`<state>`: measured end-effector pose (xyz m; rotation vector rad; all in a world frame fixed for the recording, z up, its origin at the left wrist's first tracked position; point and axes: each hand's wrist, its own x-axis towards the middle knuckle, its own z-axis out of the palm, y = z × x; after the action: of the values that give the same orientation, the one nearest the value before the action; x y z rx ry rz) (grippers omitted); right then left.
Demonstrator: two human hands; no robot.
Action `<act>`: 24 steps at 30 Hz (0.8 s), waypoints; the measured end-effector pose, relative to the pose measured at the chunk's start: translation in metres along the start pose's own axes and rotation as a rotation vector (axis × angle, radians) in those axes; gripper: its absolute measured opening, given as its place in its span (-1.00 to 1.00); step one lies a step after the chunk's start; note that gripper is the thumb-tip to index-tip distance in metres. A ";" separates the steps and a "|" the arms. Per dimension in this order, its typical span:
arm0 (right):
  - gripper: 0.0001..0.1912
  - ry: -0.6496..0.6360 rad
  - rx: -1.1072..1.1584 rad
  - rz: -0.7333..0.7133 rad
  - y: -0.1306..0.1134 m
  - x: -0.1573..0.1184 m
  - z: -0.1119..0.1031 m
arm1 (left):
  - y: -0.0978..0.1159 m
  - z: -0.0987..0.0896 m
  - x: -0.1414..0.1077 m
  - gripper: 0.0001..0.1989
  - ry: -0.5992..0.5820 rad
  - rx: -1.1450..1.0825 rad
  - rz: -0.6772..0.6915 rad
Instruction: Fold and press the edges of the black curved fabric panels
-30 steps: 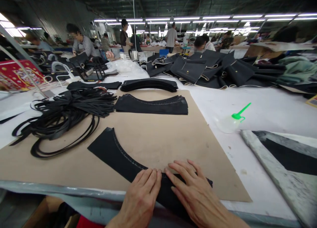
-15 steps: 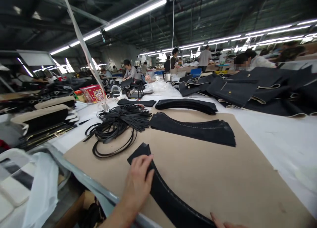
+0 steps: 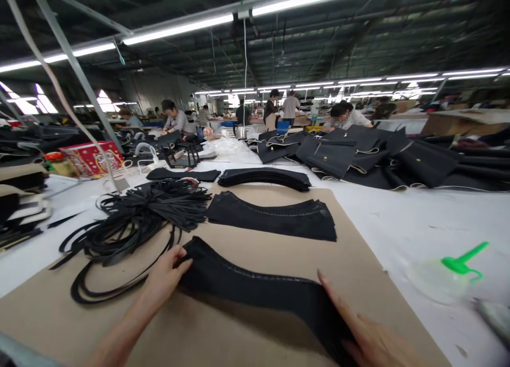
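Between my hands is a stack of curved black fabric pieces (image 3: 255,287), with a stitched line along its upper inner edge. My left hand (image 3: 169,269) grips the stack's left end, thumb in front and fingers behind. At the right end, my right hand (image 3: 366,330) holds the stack, its forefinger along the edge; part of its grip is hidden. The stack's middle looks raised off the brown board (image 3: 223,335). Just beyond lies another stitched black stack (image 3: 274,218), and behind that a thicker curved black stack (image 3: 265,178).
A tangle of black straps (image 3: 139,218) lies left of the stacks. At right sit a bright green plastic tool (image 3: 462,263) and a translucent round lid (image 3: 434,282). Large dark panels (image 3: 358,154) are heaped at the back right. People (image 3: 175,117) work in the background.
My view has swung right. The stack has turned from slanting to lying more crosswise, and its near edge has lifted. My right hand has come further into view, and my left hand now grips the end.
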<state>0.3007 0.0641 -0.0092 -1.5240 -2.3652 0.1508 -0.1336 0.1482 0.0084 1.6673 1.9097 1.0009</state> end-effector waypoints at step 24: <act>-0.32 -0.062 0.847 0.327 0.074 0.130 -0.037 | 0.048 0.066 0.155 -0.61 0.272 -0.195 0.210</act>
<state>0.3279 0.2099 0.0336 -1.4195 -1.6820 1.1189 -0.0848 0.3157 0.0234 1.7130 1.7514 1.5136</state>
